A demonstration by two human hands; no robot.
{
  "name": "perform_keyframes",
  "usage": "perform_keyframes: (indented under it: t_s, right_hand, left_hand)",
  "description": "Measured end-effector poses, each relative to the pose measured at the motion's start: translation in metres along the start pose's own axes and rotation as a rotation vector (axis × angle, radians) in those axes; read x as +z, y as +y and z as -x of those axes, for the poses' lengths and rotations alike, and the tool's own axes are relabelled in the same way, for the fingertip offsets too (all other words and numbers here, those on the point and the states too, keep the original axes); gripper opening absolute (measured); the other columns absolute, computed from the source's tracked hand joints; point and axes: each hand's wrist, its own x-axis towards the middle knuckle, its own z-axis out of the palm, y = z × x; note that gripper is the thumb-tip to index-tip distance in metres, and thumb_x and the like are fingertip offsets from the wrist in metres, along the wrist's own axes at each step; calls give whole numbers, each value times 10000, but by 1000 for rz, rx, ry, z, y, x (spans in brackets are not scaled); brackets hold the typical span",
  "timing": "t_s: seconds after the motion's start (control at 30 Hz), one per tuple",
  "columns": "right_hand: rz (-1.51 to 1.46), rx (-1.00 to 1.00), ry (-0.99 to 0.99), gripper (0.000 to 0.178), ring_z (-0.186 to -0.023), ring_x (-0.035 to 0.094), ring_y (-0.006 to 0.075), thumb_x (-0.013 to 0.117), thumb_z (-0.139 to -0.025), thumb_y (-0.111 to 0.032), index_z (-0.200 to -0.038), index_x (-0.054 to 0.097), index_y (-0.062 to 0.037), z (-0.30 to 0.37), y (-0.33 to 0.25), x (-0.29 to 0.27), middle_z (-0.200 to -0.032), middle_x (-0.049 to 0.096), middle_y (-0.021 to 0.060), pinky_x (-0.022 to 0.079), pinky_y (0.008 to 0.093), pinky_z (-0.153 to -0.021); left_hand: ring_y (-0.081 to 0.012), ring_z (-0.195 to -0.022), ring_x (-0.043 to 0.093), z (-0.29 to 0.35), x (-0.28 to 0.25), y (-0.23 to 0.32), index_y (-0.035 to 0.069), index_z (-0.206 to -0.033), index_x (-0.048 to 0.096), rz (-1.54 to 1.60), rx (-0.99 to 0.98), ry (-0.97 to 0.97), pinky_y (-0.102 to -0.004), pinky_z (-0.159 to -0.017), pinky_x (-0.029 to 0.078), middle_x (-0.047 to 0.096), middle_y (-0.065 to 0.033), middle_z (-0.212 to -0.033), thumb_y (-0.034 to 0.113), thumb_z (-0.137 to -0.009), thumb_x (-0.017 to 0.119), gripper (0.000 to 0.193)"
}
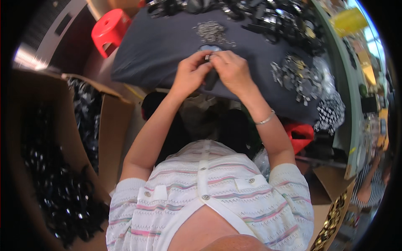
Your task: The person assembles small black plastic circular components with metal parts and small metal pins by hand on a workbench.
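Both of my hands meet over the near edge of a table covered in dark grey cloth. Between them is what looks like a wristwatch (210,80), its black strap hanging down below the fingers and a round, pale shiny part showing just beyond them. My left hand (191,72) pinches it from the left. From the right, my right hand (231,70) closes its fingertips on the same piece, where a small metal bit shows. The fingers hide most of the join. Just beyond lies a heap of small silvery metal pieces (210,32).
Shiny black strap-like pieces (276,19) are piled along the far side. Flat round dark parts (299,77) lie at the right, beside a clear plastic bag (322,73). A red stool (111,29) stands far left. Cardboard boxes (115,138) flank me. Another person's arm (365,190) shows far right.
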Motion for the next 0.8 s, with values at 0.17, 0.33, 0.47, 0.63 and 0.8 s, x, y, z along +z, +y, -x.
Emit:
perform_keyframes:
  t_s: [0.17, 0.33, 0.47, 0.63, 0.8]
  right_hand:
    - [-6, 26, -5, 140, -740, 591, 232, 586, -706, -46, -840, 550, -36, 4, -1, 3, -835, 559, 74, 501, 333, -620]
    - [-242, 200, 127, 143, -748, 604, 285, 593, -764, -39, -905, 586, -15, 12, 6, -2, -845, 595, 113, 506, 363, -638]
    - [-608, 804, 184, 84, -683, 608, 295, 576, -821, -40, -871, 623, 9, 24, 44, -10, -788, 607, 146, 483, 322, -592]
    - [-307, 694, -8, 103, -668, 614, 313, 626, -797, -89, -854, 638, -4, 11, 88, 5, -782, 620, 154, 488, 347, -646]
    - [-196, 759, -196, 149, -756, 620, 324, 669, -757, -122, -852, 633, -12, 10, 98, 25, -800, 627, 166, 486, 363, -675]
  left_hand:
    - [-28, -493, 462, -3, 3, -2, 15, -1033, 593, -1, 46, 49, -190, -404, 385, 568, 2, -680, 40, -841, 557, 198]
    - [-26, -473, 447, -4, 4, -5, 27, -991, 602, -49, 27, 123, -191, -398, 367, 523, 23, -627, 39, -846, 547, 155]
    - [-27, -470, 447, -4, 8, 0, 30, -987, 604, -114, 42, 130, -198, -397, 368, 520, 23, -618, 41, -847, 541, 154]
    - [-29, -475, 449, -3, 6, 0, 30, -978, 602, -106, 47, 141, -203, -402, 373, 522, 22, -610, 46, -842, 542, 149]
    - [-22, -469, 436, -2, 7, 3, 26, -1013, 592, -108, 12, 121, -185, -403, 377, 520, 29, -653, 40, -857, 524, 171]
